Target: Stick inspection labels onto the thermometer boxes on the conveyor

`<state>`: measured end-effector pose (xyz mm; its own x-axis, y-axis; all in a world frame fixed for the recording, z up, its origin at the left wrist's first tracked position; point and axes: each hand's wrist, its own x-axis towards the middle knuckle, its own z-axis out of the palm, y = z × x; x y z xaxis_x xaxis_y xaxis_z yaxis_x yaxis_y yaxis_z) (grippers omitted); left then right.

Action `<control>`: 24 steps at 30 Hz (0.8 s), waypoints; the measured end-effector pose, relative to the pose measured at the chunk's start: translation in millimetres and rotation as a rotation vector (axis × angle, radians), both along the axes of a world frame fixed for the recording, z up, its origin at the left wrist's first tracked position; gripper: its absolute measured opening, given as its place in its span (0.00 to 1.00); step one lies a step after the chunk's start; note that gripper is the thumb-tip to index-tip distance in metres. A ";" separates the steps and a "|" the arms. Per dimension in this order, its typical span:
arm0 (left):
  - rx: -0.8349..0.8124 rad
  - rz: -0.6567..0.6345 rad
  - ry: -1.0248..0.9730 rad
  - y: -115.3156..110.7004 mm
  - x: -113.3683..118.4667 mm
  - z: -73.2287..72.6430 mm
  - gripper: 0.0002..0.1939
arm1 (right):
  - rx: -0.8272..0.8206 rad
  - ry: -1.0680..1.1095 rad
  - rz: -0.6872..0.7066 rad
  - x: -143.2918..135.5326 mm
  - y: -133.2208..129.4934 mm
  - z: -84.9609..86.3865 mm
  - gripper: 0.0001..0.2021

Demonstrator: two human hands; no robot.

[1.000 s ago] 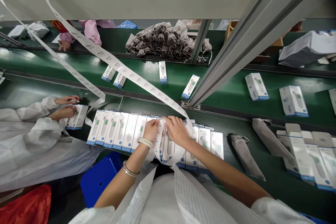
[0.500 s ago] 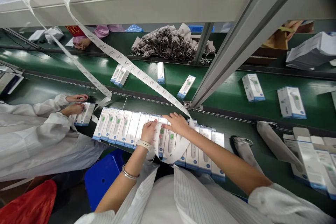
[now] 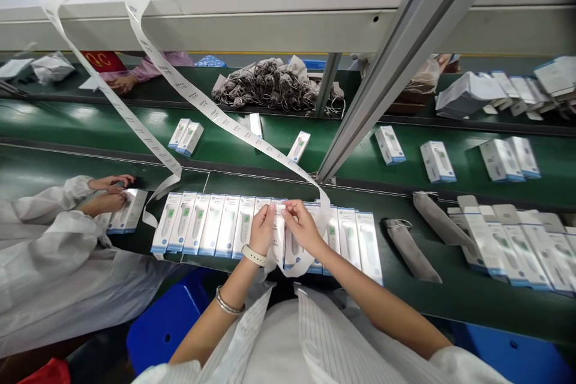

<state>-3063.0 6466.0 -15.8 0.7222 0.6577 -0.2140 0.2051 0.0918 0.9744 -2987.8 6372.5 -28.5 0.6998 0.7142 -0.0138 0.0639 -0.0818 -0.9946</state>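
Observation:
My left hand [image 3: 262,229], with a band and a bangle on its arm, pinches a strip of white "QC PASS" stickers [image 3: 278,240]. The strip hangs in a loop below the fingers and runs up to the shelf. Close beside it, my right hand [image 3: 302,227] has thumb and fingertips together near the strip's upper end; what lies between them is too small to make out. Under both hands lies a row of white and blue boxes [image 3: 210,225], each printed with a thermometer-like device. My hands and the strip hide the middle boxes.
Similar boxes [image 3: 438,162] lie on the green conveyor [image 3: 252,159] beyond. Grey pouches [image 3: 411,252] and more boxes [image 3: 508,246] are at right. A co-worker's hands [image 3: 108,195] hold boxes at left. A metal post [image 3: 382,66] slants down; a shelf [image 3: 270,30] hangs overhead.
My right hand has drawn back from lying over the boxes to a pinch beside my left hand. The view has shifted, and the conveyor's boxes appear further left.

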 end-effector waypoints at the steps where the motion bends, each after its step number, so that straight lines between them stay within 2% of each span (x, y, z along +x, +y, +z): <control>1: 0.048 -0.002 -0.007 0.3 -1.1 0.0 0.16 | 0.014 0.017 -0.032 -3.9 -0.5 -0.5 0.11; 3: 0.110 -0.018 -0.044 1.7 -3.9 1.3 0.13 | 0.029 0.016 -0.086 -8.1 -1.0 -1.5 0.10; 5: 0.140 -0.068 -0.096 3.7 -6.5 3.4 0.14 | 0.032 -0.001 -0.113 -9.4 -1.6 -1.4 0.09; 9: 0.165 -0.148 -0.130 5.5 -7.8 4.1 0.11 | -0.012 -0.083 -0.106 -9.4 -4.9 3.1 0.08; 14: 0.136 -0.080 -0.114 -4.8 0.1 -1.5 0.11 | -0.104 -0.227 -0.006 -2.8 -14.0 9.5 0.07; 16: 0.110 -0.042 -0.086 -13.0 5.8 -3.1 0.14 | -0.136 -0.277 0.009 4.0 -18.1 9.2 0.11; 20: 0.126 0.078 -0.007 -33.7 18.4 -4.6 0.19 | -0.167 -0.417 -0.016 20.8 -22.7 2.2 0.18; 24: 0.164 0.122 0.041 -49.7 27.5 -6.8 0.14 | -0.222 -0.536 -0.022 32.9 -24.8 -7.9 0.18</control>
<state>-3035.5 6416.3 -22.6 0.6282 0.7680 -0.1249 0.2424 -0.0406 0.9693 -2954.9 6347.7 -36.4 0.6651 0.7199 0.1986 0.5496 -0.2919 -0.7828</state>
